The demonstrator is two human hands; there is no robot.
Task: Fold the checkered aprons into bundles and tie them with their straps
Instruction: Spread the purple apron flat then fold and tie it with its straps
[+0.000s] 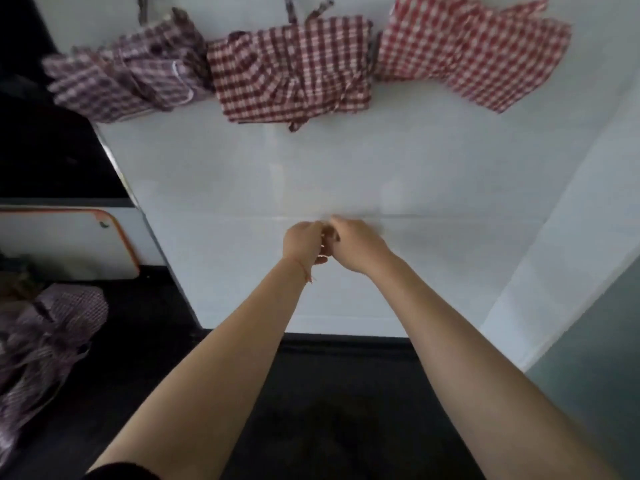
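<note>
Touching fists, left hand (300,244) against right hand (356,247) (contents, if any, hidden).

No words, numbers or signs can be read here; none are seen on the checked aprons (294,67), on the white table (346,174) or on the white board (69,240) at the left.

Three checkered aprons lie along the far bench: one purple apron (128,74), one dark red apron (294,71), one bright red apron (467,53). A fourth, second purple apron (45,344) lies near left, off the bench.
</note>
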